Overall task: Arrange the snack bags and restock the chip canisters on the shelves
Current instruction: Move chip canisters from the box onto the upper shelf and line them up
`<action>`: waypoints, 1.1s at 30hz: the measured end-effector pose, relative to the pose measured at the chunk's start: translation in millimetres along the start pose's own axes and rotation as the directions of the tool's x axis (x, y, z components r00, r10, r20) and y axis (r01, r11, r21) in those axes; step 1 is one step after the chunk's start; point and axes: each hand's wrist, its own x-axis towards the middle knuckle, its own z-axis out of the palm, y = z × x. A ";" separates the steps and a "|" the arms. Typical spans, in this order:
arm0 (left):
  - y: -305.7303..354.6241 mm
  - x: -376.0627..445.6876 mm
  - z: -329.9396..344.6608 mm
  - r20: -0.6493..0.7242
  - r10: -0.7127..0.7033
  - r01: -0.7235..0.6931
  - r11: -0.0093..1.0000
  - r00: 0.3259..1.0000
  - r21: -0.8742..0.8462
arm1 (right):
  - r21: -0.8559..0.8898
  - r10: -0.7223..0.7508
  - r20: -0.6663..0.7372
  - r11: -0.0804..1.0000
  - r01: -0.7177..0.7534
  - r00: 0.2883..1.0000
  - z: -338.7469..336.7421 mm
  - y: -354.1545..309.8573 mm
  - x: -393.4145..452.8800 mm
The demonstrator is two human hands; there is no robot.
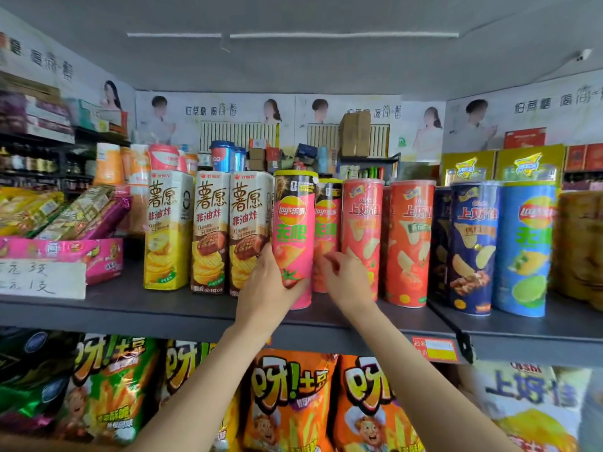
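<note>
On dark grey shelf board (163,308): three tall cream cardboard chip boxes (208,233), two pink Lay's canisters, two red-orange canisters (409,243), two blue ones (523,249). Below, orange snack bags (287,399), count unclear, cut off by frame. Left hand (267,288) wrapped around front pink tomato-print canister (293,236), upright at shelf edge. Right hand (346,278) blurred, fingers loosely curled, gripping nothing, covering rear pink canister (328,216) base.

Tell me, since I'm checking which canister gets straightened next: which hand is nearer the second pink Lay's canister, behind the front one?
Right. The right hand reaches in directly before the second pink canister; the left hand grips the front pink canister beside it.
</note>
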 end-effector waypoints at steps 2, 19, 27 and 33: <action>-0.8 -1.3 -0.4 -0.022 -0.009 0.010 1.000 1.000 0.016 | -0.043 -0.052 -0.064 0.998 0.049 0.997 -0.8 3.3 2.9; -11.0 -11.2 0.7 -0.230 -0.025 0.037 0.998 0.973 0.048 | -0.518 -0.026 0.014 0.855 0.029 1.000 -13.0 -73.0 90.3; -12.8 -10.7 1.4 -0.226 -0.025 0.032 0.999 0.974 0.024 | -0.520 -0.129 -0.114 0.853 0.052 0.985 -21.8 -82.4 112.3; -12.7 -10.7 0.5 -0.224 -0.025 0.027 1.000 0.974 0.006 | -0.475 -0.187 -0.151 0.875 0.095 0.971 -12.4 -77.8 117.5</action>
